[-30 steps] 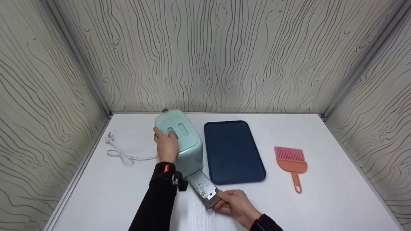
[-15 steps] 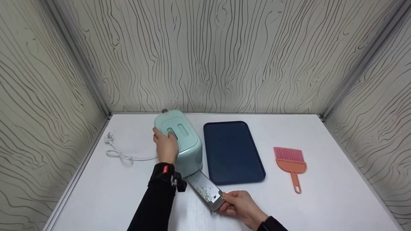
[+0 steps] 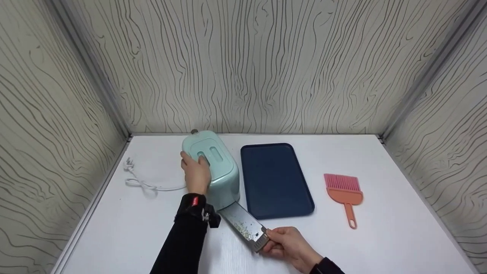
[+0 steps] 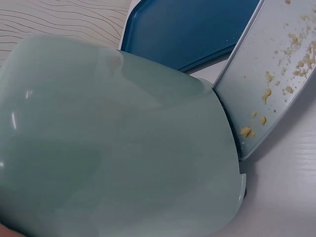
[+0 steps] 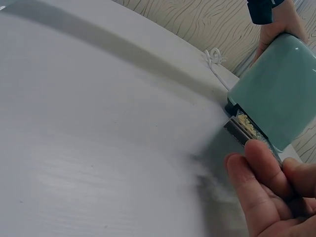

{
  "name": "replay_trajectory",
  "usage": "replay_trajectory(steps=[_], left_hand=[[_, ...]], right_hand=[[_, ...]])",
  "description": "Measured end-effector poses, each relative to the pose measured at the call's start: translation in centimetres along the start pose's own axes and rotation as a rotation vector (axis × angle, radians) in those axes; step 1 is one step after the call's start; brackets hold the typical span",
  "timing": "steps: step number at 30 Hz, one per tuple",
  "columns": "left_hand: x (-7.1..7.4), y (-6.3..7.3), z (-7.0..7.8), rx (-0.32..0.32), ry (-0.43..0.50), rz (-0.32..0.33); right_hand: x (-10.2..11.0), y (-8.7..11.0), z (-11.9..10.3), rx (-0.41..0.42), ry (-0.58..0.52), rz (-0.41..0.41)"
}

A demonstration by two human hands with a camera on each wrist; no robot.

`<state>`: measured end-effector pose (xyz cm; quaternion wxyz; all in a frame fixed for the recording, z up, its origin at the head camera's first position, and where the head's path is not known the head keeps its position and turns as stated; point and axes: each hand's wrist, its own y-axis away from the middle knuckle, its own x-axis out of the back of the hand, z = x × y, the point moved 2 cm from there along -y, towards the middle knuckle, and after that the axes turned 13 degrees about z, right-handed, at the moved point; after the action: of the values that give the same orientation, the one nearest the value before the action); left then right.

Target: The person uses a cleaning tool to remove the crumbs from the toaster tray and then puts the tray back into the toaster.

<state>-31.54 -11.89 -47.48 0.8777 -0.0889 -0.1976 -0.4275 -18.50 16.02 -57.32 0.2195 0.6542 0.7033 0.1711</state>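
the mint-green toaster point(image 3: 223, 169) stood on the white bench point(image 3: 388, 213), and a metal crumb tray point(image 3: 242, 222) jutted from low in its near end, the crumb tray's inner end out of sight inside. the left grip point(image 3: 197, 176) was clamped on the toaster's upper part, its fingers bent over the top and left side, while the right grip point(image 3: 291, 243) pinched the crumb tray's outer end. loose yellowish crumbs point(image 4: 267, 93) lay scattered over the crumb tray (thickest, it seemed, away from the toaster). just to the toaster's right a dark blue tray point(image 3: 277, 180) lay flat, and well to its right lay a pink-bristled brush point(image 3: 345, 196) with an orange handle; neither was in hand. to the toaster's left, a white cord point(image 3: 167, 188) ended in a plug point(image 3: 128, 164). the step in hand, as far as could be judged, was getting the crumb tray out of the toaster, the left grip steadying the body. the next move seemed to call for a slow, straight pull away from the toaster, with the crumb tray kept level so that nothing slid off; whether it was quite level could not be told.
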Motion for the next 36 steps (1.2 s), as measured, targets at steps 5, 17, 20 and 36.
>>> replay_trajectory(steps=[5, 17, 20, 36], left_hand=[[0.1, 0.0, -0.1, -0.005, 0.002, 0.002], [0.1, 0.1, 0.0, -0.007, -0.003, -0.004], [0.1, 0.0, 0.0, 0.0, -0.007, -0.006], [0.6, 0.1, 0.0, 0.008, 0.074, -0.032]], right_hand=[[0.3, 0.3, 0.0, 0.01, -0.004, 0.0], [1.9, 0.9, -0.1, 0.032, 0.015, 0.004], [2.6, 0.8, -0.3, 0.026, 0.01, 0.021], [5.3, 1.0, -2.4, 0.056, -0.071, 0.071]])
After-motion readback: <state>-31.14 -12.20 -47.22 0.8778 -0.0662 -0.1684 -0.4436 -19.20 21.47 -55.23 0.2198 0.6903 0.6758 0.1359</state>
